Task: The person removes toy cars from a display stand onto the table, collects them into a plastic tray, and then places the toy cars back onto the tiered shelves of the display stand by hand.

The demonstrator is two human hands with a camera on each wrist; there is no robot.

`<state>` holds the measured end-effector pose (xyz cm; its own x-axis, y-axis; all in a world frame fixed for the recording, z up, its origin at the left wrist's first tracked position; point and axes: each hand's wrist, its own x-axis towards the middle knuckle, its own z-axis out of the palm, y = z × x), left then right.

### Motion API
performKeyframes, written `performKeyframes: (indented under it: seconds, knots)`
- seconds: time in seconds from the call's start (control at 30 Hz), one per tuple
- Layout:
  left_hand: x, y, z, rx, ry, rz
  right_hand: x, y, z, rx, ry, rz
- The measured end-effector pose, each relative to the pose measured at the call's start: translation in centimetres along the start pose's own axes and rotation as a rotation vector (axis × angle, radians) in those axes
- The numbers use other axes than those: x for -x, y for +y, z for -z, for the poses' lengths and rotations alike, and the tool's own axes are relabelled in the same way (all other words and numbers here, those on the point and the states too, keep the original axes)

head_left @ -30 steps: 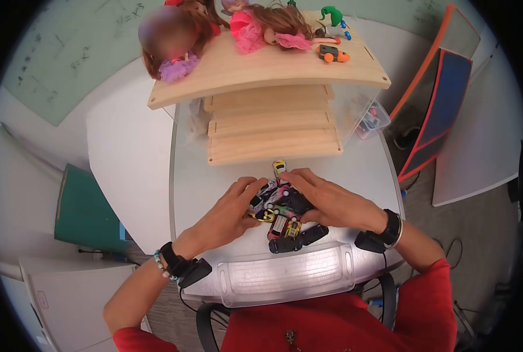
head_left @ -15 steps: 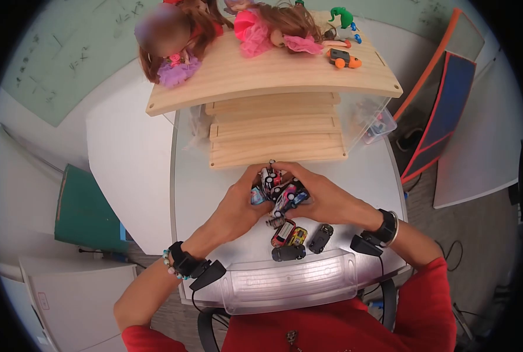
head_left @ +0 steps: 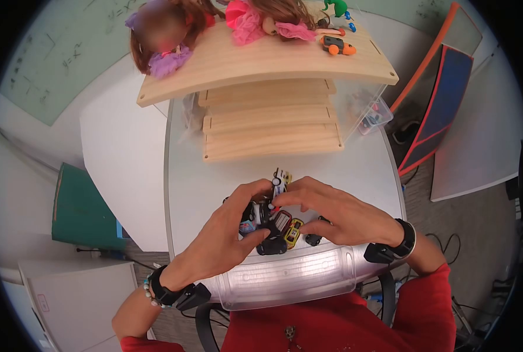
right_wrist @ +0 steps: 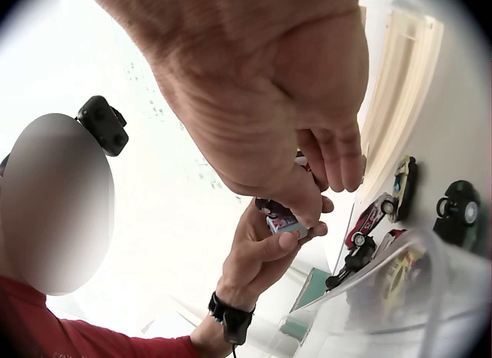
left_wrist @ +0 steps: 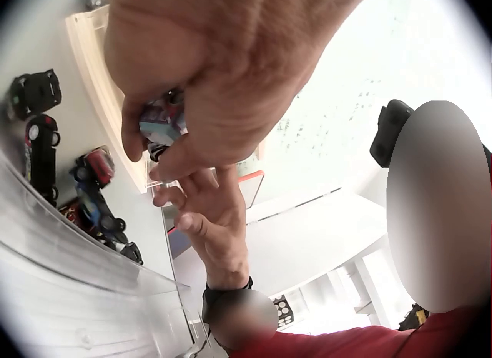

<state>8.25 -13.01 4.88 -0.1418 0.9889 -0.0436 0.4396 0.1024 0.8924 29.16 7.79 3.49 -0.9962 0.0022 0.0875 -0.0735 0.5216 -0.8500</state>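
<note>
My left hand curls round a small bunch of toy cars; a light-blue one shows between its thumb and fingers in the left wrist view. My right hand hovers just to the right with fingers spread and nothing gripped. A white toy car stands out at the fingertips of both hands. Below the hands lie a red toy car, a yellow toy car and a black toy car. Another dark toy car is partly hidden under the right thumb.
A clear plastic tray sits at the table's front edge, close to my body. Behind the hands stands a wooden tiered shelf with dolls and small toys on top. A clear box is at the back right.
Both hands closed round a bunch of cars and squeezed it together. Since then the right hand has let go and moved off to the right, while the left hand has kept hold and shifted left.
</note>
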Motion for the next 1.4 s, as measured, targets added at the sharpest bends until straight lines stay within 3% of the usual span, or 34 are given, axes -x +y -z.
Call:
performKeyframes:
  seconds: [0.13, 0.3, 0.43, 0.5, 0.6, 0.73, 0.8, 1.0, 1.13, 1.2, 1.4]
  knots:
    - [1.1, 0.2, -0.2, -0.035, -0.092, 0.016, 1.0, 0.0, -0.1, 0.075, -0.01, 0.051]
    - [2.1, 0.7, -0.7, -0.074, -0.146, 0.009, 2.1, 0.0, 0.0, 0.136, -0.162, 0.015]
    - [2.9, 0.1, 0.2, -0.296, -0.191, -0.094, 3.6, 1.1, 0.1, 0.19, -0.053, 0.117]
    - [3.4, -0.6, 1.0, -0.42, -0.19, -0.095, 4.7, 1.4, 1.0, 0.264, -0.103, -0.035]
    - [4.4, -2.4, 2.0, -0.587, -0.2, -0.065, 6.1, 2.7, 1.5, 0.247, -0.105, -0.042]
    - [3.4, -4.1, 2.5, -0.626, -0.295, -0.057, 5.5, 3.3, 1.5, 0.371, -0.153, 0.028]
    - [2.6, -5.0, 2.2, -0.792, -0.336, -0.151, 4.2, 3.5, 0.8, 0.411, -0.198, 0.087]
    - [0.1, -5.7, 0.7, -0.888, -0.373, -0.22, 0.5, 4.2, -1.1, 0.499, -0.256, 0.157]
    - [-1.1, -7.2, -0.4, -0.835, -0.288, -0.253, -1.2, 4.5, -1.9, 0.495, -0.267, 0.142]
    - [-1.8, -7.6, -0.7, -0.773, -0.152, -0.271, -1.7, 5.4, -2.8, 0.519, -0.125, 0.168]
    - [-3.5, -7.5, -0.6, -0.646, -0.081, -0.228, -3.0, 6.4, -3.2, 0.449, -0.05, 0.072]
